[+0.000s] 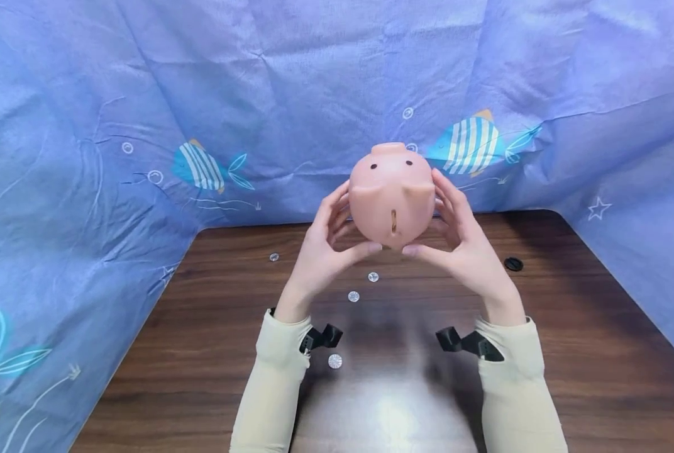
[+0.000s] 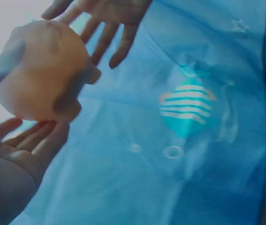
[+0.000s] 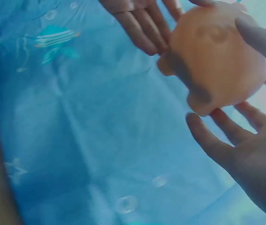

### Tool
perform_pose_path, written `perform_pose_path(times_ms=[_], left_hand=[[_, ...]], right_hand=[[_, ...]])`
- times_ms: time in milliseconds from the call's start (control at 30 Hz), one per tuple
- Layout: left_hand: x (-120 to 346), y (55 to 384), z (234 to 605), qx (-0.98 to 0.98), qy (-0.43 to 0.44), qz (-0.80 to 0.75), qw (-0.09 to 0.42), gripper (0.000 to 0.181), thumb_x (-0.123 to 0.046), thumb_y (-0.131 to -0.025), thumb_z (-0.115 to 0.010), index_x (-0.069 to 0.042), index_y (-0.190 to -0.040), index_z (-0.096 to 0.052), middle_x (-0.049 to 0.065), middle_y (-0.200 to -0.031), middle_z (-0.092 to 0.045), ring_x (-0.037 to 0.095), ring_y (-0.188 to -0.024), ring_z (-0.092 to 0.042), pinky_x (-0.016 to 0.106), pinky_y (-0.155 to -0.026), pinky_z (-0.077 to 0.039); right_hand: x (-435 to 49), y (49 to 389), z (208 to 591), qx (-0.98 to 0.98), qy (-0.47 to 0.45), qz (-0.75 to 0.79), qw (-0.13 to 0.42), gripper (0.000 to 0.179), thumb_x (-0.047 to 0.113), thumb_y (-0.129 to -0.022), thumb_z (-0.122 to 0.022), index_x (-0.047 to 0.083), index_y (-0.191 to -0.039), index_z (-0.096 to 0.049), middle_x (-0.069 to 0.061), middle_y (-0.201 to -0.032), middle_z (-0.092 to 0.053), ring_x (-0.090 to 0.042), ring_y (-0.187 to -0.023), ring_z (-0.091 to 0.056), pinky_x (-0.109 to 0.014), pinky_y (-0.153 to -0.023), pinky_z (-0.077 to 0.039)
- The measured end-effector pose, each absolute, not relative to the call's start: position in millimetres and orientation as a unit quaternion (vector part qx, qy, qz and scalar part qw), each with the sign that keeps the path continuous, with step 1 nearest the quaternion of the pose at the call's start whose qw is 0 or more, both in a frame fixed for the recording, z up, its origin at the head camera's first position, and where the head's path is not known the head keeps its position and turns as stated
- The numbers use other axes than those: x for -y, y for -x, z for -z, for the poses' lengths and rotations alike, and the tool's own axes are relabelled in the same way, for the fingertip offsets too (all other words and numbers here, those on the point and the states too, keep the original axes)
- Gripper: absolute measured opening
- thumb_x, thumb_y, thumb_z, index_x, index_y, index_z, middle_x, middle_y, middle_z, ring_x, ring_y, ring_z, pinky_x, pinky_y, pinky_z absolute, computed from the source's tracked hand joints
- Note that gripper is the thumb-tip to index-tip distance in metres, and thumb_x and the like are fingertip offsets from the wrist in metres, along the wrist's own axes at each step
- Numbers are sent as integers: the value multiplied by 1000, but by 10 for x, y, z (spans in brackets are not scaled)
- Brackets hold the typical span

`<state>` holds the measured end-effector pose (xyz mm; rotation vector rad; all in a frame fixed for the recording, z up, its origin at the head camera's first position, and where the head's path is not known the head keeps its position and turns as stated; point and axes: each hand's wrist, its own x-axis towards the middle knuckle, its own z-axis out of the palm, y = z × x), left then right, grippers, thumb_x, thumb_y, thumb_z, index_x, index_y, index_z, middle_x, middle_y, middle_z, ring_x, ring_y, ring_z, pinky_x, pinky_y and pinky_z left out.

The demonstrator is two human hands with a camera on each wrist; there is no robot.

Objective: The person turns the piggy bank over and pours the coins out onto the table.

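Observation:
A pink piggy bank (image 1: 392, 189) is held up above the table between both hands. Its snout points away and its coin slot (image 1: 393, 221) faces up toward the head camera. My left hand (image 1: 317, 251) grips its left side, thumb on the near end and fingers curved round the flank. On the other side, my right hand (image 1: 471, 251) holds it the same way. In the left wrist view the stubby feet of the piggy bank (image 2: 39, 70) show beside the fingertips. The right wrist view shows the body of the piggy bank (image 3: 222, 61) from its other flank.
Several small silvery coins lie on the dark wooden table (image 1: 201, 340), among them one coin (image 1: 335, 361) by the left wrist and another coin (image 1: 274, 257) farther left. A black round disc (image 1: 513, 264) lies at the right. A blue fish-print cloth (image 1: 314, 94) hangs round the table.

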<state>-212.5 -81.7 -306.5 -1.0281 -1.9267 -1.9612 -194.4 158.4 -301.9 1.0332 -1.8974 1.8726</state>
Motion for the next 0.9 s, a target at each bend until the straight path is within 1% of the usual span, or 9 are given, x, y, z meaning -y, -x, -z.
perform_pose_path(times_ms=[67, 200, 300, 367, 467, 567, 667, 767, 900], left_hand=[[841, 2037, 2988, 641, 389, 647, 140, 100, 15, -73, -82, -10, -156, -32, 10, -152, -44, 27, -138, -46, 43, -110, -44], [863, 1905, 2906, 623, 435, 620, 194, 107, 25, -63, -82, 5, -152, -28, 19, -154, -41, 34, -140, -43, 48, -110, -43], [868, 1857, 2882, 618, 452, 606, 215, 108, 25, -59, -84, 11, -151, -27, 26, -153, -37, 37, -139, -43, 51, -109, -44], [863, 1863, 2869, 614, 460, 603, 219, 109, 26, -58, -84, 12, -150, -28, 27, -153, -37, 38, -139, -42, 52, -108, -44], [858, 1929, 2874, 614, 459, 610, 200, 108, 25, -60, -84, 8, -152, -30, 19, -156, -37, 36, -141, -40, 50, -109, -43], [851, 2044, 2924, 624, 422, 641, 146, 103, 19, -68, -82, -2, -155, -32, 9, -158, -37, 30, -143, -39, 46, -112, -41], [846, 2199, 3030, 656, 328, 677, 61, 91, 4, -80, -81, -11, -156, -34, 7, -155, -43, 26, -137, -48, 41, -110, -44], [857, 2386, 3214, 708, 203, 675, -41, 71, -18, -90, -77, -10, -152, -42, 9, -143, -56, 22, -122, -61, 38, -103, -50], [867, 2621, 3536, 730, 95, 656, -167, 58, -27, -99, -66, 5, -143, -47, 21, -130, -63, 22, -105, -68, 38, -99, -53]], right_hand=[[-1552, 1844, 2943, 651, -383, -631, 173, 110, -26, -69, -78, 10, -159, -25, -11, -163, -26, -32, -143, -36, -35, -110, -42], [-1516, 1709, 2893, 632, -422, -613, 215, 99, 4, -80, -86, 2, -155, -21, -14, -162, -28, -33, -143, -35, -37, -113, -38], [-1508, 1679, 2913, 617, -438, -608, 241, 96, 21, -83, -86, 1, -152, -22, -11, -161, -29, -31, -142, -37, -35, -114, -37], [-1508, 1681, 2923, 612, -441, -607, 249, 95, 21, -83, -86, 1, -151, -23, -11, -161, -29, -30, -142, -36, -35, -115, -35], [-1510, 1729, 2936, 621, -430, -608, 245, 96, 18, -82, -86, 1, -152, -23, -12, -162, -29, -31, -142, -37, -36, -115, -35], [-1510, 1841, 2985, 642, -394, -618, 225, 99, 0, -79, -85, 4, -156, -23, -13, -161, -30, -32, -141, -38, -36, -113, -39], [-1498, 2028, 3103, 682, -322, -632, 180, 103, -12, -77, -81, 15, -160, -25, -11, -159, -34, -30, -135, -45, -35, -108, -45], [-1484, 2218, 3279, 752, -219, -616, 81, 95, 6, -88, -78, 27, -161, -21, -11, -155, -41, -28, -122, -57, -36, -98, -52], [-1454, 2390, 3506, 818, -126, -558, -66, 89, 42, -96, -69, 18, -163, -15, -21, -148, -47, -31, -109, -65, -45, -92, -56]])
